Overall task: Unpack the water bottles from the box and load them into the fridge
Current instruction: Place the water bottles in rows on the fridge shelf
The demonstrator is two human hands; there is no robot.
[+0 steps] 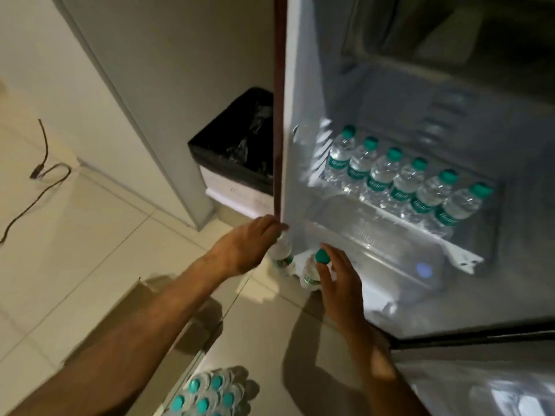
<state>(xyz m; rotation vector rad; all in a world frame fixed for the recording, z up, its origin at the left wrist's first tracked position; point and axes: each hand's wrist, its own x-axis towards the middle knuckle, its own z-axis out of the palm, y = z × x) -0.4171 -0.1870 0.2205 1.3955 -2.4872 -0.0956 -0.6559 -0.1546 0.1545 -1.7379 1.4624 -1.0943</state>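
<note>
Water bottles, small clear plastic ones with green caps: your left hand (244, 246) grips one (282, 255) by the white fridge door's (303, 145) bottom corner, your right hand (338, 276) another (313, 271). Bump that door edge and one may slip.

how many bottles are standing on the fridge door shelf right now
6, standing in one row on the door shelf, from the bottle nearest the hinge side to the last one. More could sit hidden behind the row.
</note>
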